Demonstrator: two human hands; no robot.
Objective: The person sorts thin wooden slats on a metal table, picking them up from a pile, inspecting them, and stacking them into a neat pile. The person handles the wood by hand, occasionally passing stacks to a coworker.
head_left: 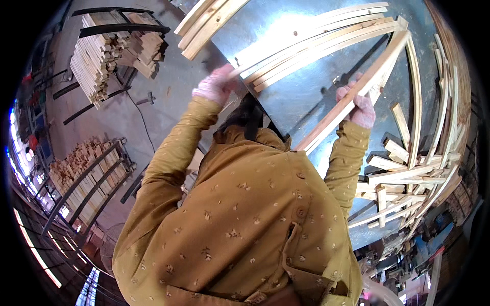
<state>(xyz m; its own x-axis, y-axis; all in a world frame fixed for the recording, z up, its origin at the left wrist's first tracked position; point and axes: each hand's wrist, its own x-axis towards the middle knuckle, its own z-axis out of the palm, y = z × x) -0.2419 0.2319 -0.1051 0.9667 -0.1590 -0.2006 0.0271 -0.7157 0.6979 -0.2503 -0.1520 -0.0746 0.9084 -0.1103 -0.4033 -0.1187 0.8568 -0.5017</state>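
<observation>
My left hand (215, 85), in a pale pink glove, closes round the near end of a light wooden strip (278, 52) at the table's left edge. The strip runs off to the far right, beside several similar strips (326, 45) on the metal table. My right hand (360, 102), gloved alike, grips a wooden board (357, 84) that slants from close to my body up to the far right. Its fingers curl over the board's edge. The board's far end overlaps the ends of the other strips, and whether they touch is unclear.
The blue-grey metal table (296, 104) has a pile of short wood offcuts (398, 178) on its right and long strips (445, 109) along its edge. Three thicker pieces (212, 23) jut over its far left. Stacked wood (97, 56) on black racks and another stack (84, 176) stand left.
</observation>
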